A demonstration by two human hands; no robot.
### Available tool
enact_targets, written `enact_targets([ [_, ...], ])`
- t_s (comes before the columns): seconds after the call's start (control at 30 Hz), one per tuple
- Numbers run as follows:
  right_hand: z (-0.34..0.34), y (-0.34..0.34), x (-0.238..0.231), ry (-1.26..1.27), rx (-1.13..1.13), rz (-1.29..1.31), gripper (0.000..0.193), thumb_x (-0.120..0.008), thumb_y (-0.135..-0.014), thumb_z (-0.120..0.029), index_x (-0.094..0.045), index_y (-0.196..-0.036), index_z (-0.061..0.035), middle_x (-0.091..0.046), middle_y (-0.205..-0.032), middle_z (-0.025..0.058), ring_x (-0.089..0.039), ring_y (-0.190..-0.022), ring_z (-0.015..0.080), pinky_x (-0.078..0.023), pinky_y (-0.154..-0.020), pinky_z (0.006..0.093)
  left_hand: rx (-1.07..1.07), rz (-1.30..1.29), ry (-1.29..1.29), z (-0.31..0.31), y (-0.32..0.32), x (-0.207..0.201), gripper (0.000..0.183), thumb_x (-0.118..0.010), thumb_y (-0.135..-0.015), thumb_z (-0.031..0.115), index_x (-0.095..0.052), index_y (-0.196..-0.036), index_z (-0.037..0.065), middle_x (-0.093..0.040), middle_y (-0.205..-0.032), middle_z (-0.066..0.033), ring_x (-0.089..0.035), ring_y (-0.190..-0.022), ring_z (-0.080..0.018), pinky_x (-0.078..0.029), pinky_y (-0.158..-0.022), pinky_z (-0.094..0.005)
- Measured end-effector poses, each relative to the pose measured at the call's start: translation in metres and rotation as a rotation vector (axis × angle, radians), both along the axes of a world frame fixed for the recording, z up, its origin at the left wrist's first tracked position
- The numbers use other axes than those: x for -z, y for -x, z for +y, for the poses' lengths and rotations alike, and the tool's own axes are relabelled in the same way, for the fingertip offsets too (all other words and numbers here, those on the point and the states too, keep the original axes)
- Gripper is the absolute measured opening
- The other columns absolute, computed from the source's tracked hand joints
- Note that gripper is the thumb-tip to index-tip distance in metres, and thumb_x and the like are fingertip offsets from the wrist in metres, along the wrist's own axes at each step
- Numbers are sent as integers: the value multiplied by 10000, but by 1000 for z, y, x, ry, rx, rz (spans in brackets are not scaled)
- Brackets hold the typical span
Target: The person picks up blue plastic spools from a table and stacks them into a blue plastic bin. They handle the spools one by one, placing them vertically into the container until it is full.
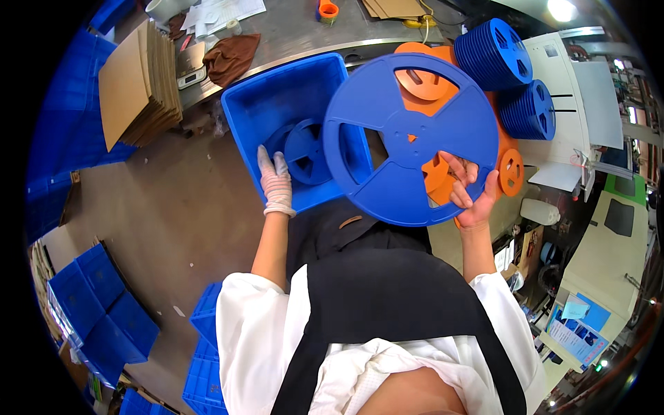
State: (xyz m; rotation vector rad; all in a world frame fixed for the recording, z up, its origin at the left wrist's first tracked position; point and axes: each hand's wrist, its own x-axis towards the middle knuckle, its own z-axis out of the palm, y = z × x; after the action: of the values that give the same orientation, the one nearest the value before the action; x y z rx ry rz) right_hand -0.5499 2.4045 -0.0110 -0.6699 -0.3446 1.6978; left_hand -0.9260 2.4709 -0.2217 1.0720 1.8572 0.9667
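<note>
My right hand (474, 200) is bare and grips a large flat blue reel disc (395, 128) by its near right edge. Its fingers pass through one of the disc's cut-out windows. The disc is raised and overlaps the right side of a blue plastic bin (238, 111). My left hand (275, 181), in a pale glove, lies at the bin's near left wall with its fingers stretched out, holding nothing I can see. Beside those fingertips, smaller blue reel discs (301, 146) lie on the bin's floor.
Stacks of blue reels (485, 57) stand at the far right, with orange reels (511, 171) around them. Along the back runs a metal worktable (297, 34) bearing a brown cloth (232, 59) and a small scale (191, 77). Cardboard sheets (131, 86) and blue crates (104, 304) are at the left.
</note>
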Motion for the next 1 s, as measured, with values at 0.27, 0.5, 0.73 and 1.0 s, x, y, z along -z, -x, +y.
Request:
enact_targets([
  [0.27, 6, 42, 4, -39, -138, 182, 552, -479, -954, -590, -476, -832, -52, -316, -1469, 364, -379, -396, 42, -264, -390, 182, 763, 601, -558, 24, -74, -184, 660, -610, -846, 391, -466, -1387, 42, -409, -1469, -199, -327, -1397, -380, -137, -1182, -524],
  [0.5, 0, 47, -6, -13, -146, 141, 551, -468, -957, -594, -454, -816, -62, -290, -1476, 378, -383, -393, 28, -252, -383, 173, 682, 579, -453, 26, -76, -150, 658, -578, -877, 399, -449, -1395, 13, -445, -1428, -243, -378, -1356, -410, -231, -1146, -524],
  [0.73, 20, 39, -13, -50, -41, 77, 574, -497, -922, -635, -487, -825, -70, -325, -1455, 381, -387, -411, 17, -273, -402, 158, 519, 659, -492, 7, -66, -119, 631, -541, -935, 387, -437, -1406, -19, -412, -1457, -257, -338, -1375, -444, -203, -1153, -541],
  [1.0, 33, 68, -21, -90, -132, -24, 611, -490, -909, -661, -525, -845, -54, -337, -1451, 378, -412, -443, 42, -307, -431, 177, 435, 271, -550, 0, -78, -165, 663, -618, -880, 358, -452, -1365, -63, -598, -1171, -260, -559, -1102, -424, -331, -1072, -544],
])
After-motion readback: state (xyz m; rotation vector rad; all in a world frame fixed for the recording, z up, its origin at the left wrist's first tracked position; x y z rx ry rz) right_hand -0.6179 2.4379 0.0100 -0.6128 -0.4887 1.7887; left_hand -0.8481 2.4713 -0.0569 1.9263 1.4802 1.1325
